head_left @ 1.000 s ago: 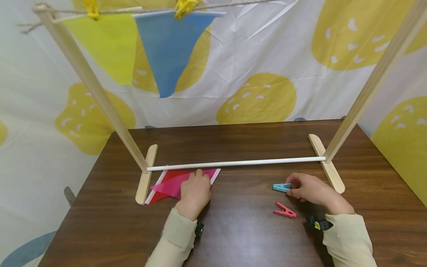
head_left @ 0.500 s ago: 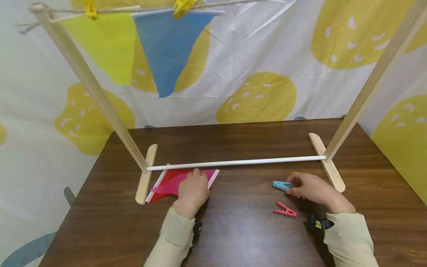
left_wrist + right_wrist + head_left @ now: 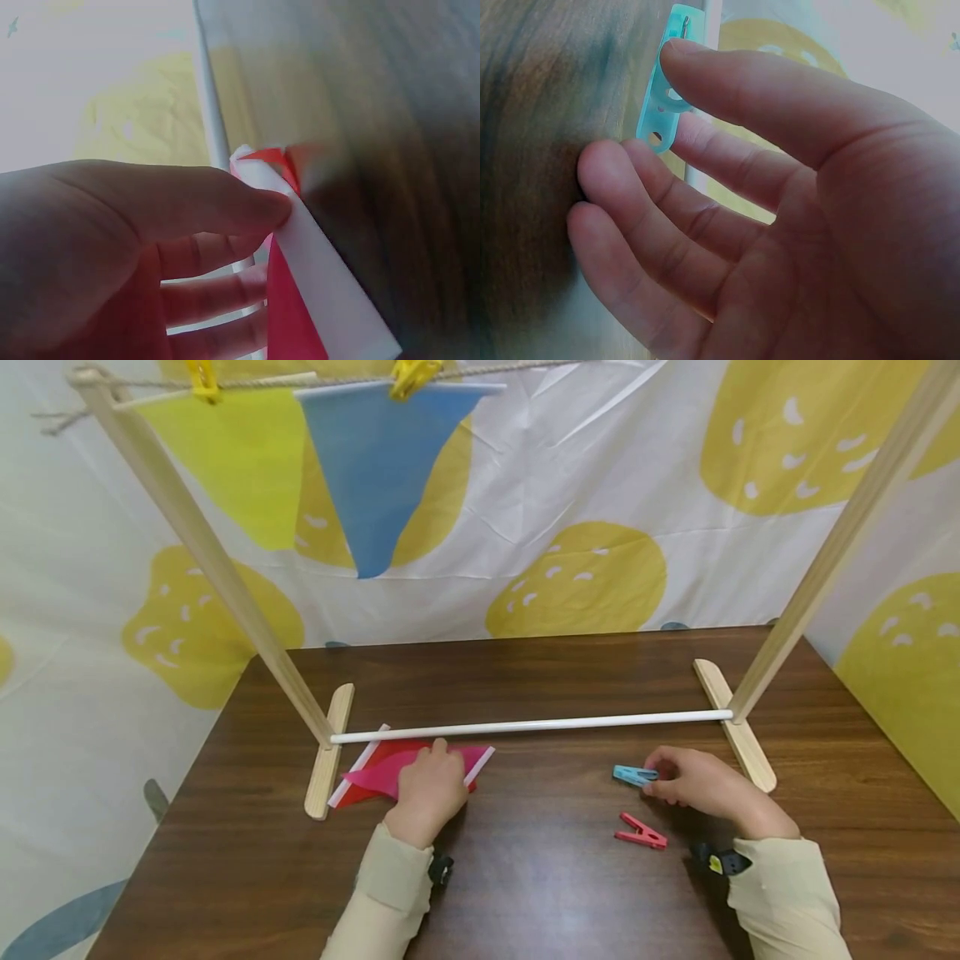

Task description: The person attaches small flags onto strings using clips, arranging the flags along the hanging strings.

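Observation:
On the left side of the table, my left hand (image 3: pixel 431 785) pinches the white-edged end of a pink pennant (image 3: pixel 375 774). The left wrist view shows the thumb pressed on the white strip (image 3: pixel 330 281), with the other fingers behind it. Beneath lies a red pennant (image 3: pixel 392 748), partly covered by the pink one and the hand. My right hand (image 3: pixel 697 787) holds a light-blue clothespin (image 3: pixel 628 775) between thumb and index finger; its remaining fingers curve loosely below in the right wrist view. A red clothespin (image 3: pixel 651 838) lies on the table just in front of that hand.
A wooden frame with two posts (image 3: pixel 202 556) and a white crossbar (image 3: pixel 525 727) stands on the table (image 3: pixel 525 893). Along its rope (image 3: pixel 502 370), yellow clothespins (image 3: pixel 414 377) hold a yellow pennant (image 3: pixel 247 468) and a blue pennant (image 3: pixel 382 468). A lemon-patterned curtain (image 3: pixel 577 581) hangs behind.
My left hand has shifted slightly left, and the pink pennant has moved with it. The red pennant has slid a little toward the crossbar. My right hand and the light-blue clothespin stay in place.

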`<action>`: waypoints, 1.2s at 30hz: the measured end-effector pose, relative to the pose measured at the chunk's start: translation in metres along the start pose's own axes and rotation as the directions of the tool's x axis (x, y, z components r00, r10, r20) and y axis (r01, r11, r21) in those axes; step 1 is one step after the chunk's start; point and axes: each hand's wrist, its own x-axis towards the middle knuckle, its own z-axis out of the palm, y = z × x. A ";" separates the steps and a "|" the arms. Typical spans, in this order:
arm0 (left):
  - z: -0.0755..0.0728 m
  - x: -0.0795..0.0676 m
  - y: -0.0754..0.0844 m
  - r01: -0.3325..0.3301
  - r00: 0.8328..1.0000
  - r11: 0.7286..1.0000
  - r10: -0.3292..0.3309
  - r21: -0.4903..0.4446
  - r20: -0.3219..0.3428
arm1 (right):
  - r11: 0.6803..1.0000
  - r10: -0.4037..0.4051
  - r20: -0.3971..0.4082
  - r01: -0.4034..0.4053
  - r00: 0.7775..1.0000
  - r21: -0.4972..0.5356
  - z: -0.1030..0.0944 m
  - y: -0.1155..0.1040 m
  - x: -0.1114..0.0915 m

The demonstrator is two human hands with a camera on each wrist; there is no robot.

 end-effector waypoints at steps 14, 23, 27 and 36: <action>-0.010 0.005 -0.011 0.062 0.998 0.993 -0.064 -0.102 -0.013 | 1.000 0.006 -0.003 -0.006 1.000 0.009 0.000 0.004 0.002; -0.009 0.006 -0.013 0.076 0.997 0.987 -0.072 -0.142 0.032 | 1.000 0.017 -0.004 -0.017 1.000 0.010 0.002 0.005 0.005; -0.008 0.007 -0.012 0.046 0.999 0.990 -0.044 -0.135 0.019 | 1.000 0.020 -0.004 -0.020 1.000 0.008 0.001 0.004 0.005; -0.007 0.007 -0.015 -0.025 0.997 0.986 0.035 -0.162 0.064 | 0.999 0.011 -0.011 -0.011 1.000 0.035 0.001 0.000 0.003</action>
